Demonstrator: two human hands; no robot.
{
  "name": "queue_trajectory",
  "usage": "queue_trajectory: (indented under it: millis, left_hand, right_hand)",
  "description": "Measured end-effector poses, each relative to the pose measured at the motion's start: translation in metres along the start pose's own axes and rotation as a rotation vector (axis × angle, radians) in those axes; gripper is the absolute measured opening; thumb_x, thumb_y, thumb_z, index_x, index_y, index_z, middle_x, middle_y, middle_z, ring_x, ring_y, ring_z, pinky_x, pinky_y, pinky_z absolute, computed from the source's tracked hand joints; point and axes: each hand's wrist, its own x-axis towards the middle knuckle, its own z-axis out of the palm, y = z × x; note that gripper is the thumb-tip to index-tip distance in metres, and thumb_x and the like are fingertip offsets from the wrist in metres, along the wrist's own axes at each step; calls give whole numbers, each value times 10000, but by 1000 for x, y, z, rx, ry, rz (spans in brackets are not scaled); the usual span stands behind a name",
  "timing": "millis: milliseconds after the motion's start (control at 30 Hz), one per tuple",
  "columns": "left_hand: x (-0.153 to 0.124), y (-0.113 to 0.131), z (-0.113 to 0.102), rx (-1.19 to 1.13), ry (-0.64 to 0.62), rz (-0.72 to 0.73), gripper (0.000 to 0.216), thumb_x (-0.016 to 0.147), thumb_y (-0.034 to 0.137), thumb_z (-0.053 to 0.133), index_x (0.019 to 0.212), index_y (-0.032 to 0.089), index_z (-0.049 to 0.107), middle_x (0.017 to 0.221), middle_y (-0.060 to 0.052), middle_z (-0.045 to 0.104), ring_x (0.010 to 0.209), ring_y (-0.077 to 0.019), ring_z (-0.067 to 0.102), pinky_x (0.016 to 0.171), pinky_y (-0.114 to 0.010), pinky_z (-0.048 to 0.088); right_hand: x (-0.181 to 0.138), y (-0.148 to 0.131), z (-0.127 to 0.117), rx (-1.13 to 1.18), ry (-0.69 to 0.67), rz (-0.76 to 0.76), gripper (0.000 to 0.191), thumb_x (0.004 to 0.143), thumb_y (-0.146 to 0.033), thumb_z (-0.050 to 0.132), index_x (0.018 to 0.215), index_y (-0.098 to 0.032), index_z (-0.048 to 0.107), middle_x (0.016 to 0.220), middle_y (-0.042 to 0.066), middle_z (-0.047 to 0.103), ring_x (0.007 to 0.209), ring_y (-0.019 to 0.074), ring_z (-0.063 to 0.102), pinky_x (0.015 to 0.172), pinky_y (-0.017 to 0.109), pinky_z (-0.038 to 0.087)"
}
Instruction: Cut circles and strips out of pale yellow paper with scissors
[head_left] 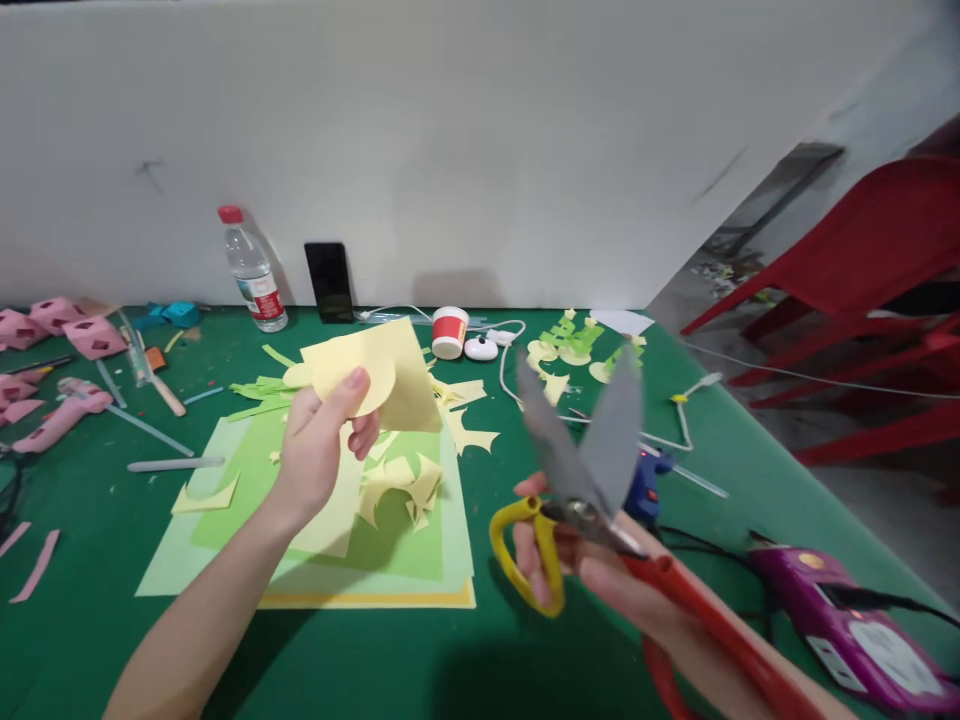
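Note:
My left hand (319, 450) is raised above the paper stack, pinching a pale yellow sheet of paper (415, 385) together with a round-edged yellow paper piece (381, 378) in front of it. My right hand (619, 585) grips large scissors (559, 455) with one yellow and one red handle. The blades are spread apart, point away from me and stay clear of the paper. Below my left hand, green and pale green sheets (225, 530) lie stacked, with curved yellow paper scraps (394, 490) scattered on top.
On the green table (420, 665) stand a water bottle (255, 275), a phone (328, 282) leaning on the wall and a paper cup (450, 335). Small green paper models (574, 340) sit back right. A purple device (847, 630) with cables lies right; pink paper shapes (94, 338) lie left.

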Motion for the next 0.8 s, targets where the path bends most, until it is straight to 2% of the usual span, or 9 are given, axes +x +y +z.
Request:
queue_trajectory:
  millis: [133, 267, 467, 600, 700, 800]
  left_hand:
    - [2, -5, 6, 20, 29, 108, 390, 838, 273, 451, 466, 172, 388, 412, 44, 337, 372, -64, 352, 402, -217, 294]
    - [1, -13, 9, 31, 21, 70, 382, 835, 297, 459, 481, 176, 386, 423, 48, 332, 379, -65, 350, 400, -218, 297]
    - [-14, -29, 18, 7, -170, -51, 347, 865, 330, 449, 557, 170, 441, 462, 54, 334, 404, -58, 331, 382, -203, 265]
    - [-25, -37, 24, 23, -295, -130, 395, 890, 351, 421, 544, 161, 415, 471, 53, 333, 414, -48, 320, 382, -200, 242]
    - [-29, -38, 27, 40, -340, -135, 391, 903, 329, 399, 551, 158, 410, 482, 54, 337, 419, -42, 331, 384, -196, 240]
    - [-30, -37, 26, 59, -358, -138, 401, 907, 320, 385, 540, 159, 395, 491, 48, 345, 424, -44, 331, 384, -193, 252]
  right_hand:
    - [11, 12, 10, -108, -117, -11, 514, 822, -602, 403, 1192, -254, 480, 731, 34, 558, 563, 141, 500, 501, 266, 416]
    - [24, 26, 6, -158, -148, -2, 532, 788, -637, 424, 1146, -251, 497, 686, 13, 524, 497, 118, 437, 432, 235, 360]
    - [32, 19, 9, -176, -66, 20, 532, 776, -648, 444, 1100, -228, 490, 696, 12, 507, 527, 125, 431, 482, 253, 357]
    - [32, 10, 13, -181, -58, 47, 475, 805, -647, 392, 1006, -231, 500, 687, -9, 457, 572, 126, 402, 523, 265, 324]
    - [30, 7, 14, -148, -96, 16, 429, 812, -645, 377, 841, -237, 506, 657, -20, 439, 555, 122, 370, 512, 270, 309]
    - [29, 4, 17, -193, -31, 3, 375, 826, -604, 403, 909, -267, 546, 641, -15, 470, 552, 139, 409, 514, 277, 341]
